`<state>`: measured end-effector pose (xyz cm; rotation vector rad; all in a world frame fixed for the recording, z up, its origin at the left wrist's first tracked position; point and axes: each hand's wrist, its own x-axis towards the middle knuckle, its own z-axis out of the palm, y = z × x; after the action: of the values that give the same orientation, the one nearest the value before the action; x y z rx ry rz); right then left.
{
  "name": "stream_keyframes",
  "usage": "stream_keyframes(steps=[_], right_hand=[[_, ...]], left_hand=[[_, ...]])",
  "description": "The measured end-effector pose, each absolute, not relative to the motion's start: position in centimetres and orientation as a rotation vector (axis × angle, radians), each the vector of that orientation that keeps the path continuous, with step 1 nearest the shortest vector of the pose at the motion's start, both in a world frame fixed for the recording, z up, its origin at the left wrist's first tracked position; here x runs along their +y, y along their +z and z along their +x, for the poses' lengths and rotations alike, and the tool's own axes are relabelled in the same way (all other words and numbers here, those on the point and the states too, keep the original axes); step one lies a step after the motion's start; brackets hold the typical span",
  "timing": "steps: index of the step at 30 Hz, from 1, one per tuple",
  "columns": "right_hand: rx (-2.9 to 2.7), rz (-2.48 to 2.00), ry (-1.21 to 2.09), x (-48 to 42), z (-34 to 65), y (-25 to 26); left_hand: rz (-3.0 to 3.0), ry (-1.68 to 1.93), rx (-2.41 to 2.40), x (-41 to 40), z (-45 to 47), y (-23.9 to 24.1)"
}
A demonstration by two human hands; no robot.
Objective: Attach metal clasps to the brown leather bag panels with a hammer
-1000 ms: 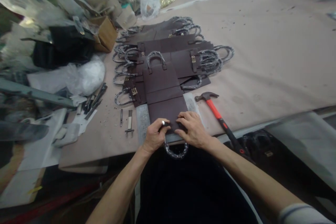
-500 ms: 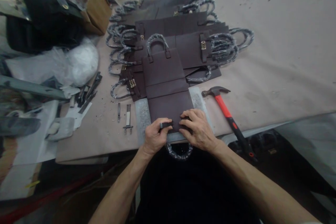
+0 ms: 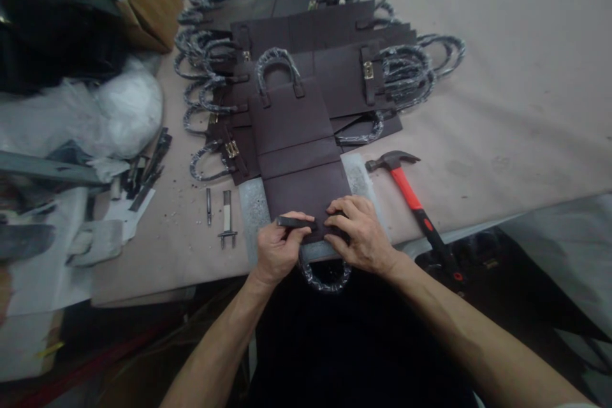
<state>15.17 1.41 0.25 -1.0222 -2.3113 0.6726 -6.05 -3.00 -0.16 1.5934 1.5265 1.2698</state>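
In the head view my left hand (image 3: 278, 247) pinches a short dark bar-shaped tool (image 3: 292, 222), its inner end close to the leather. My right hand (image 3: 359, 233) has its fingers curled and pressed down on the panel's near end; a dark piece beneath them is mostly hidden. Both hands rest over a dark brown leather bag panel (image 3: 299, 156), laid lengthwise towards me. One plastic-wrapped handle (image 3: 278, 58) stands at its far end, while another wrapped handle (image 3: 326, 285) hangs past the table edge. Under the panel shows a pale slab (image 3: 255, 213).
To the right lies a claw hammer (image 3: 405, 188) with a red and black grip, its end past the edge. A thin punch (image 3: 209, 206) and a two-pronged tool (image 3: 227, 220) lie left. Behind, similar bag panels (image 3: 342, 80) are stacked; a cardboard box (image 3: 152, 3) stands far left.
The tool in my left hand has tilted, and more of its length shows. My right hand stays pressed on the panel. The whole view has shifted slightly.
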Motion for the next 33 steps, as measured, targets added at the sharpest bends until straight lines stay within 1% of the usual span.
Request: stream_keyframes(steps=[13, 28, 33], right_hand=[[-2.303, -1.002, 0.649, 1.4, 15.2, 0.3], [-2.286, -0.988, 0.621, 1.3, 15.1, 0.3], [-2.27, -0.982, 0.634, 1.3, 15.3, 0.1]], left_hand=[[1.708, 1.276, 1.559, -2.5, -5.3, 0.1], [1.915, 1.16, 1.618, -2.3, -4.5, 0.5], [1.888, 1.202, 1.658, -2.3, -4.1, 0.5]])
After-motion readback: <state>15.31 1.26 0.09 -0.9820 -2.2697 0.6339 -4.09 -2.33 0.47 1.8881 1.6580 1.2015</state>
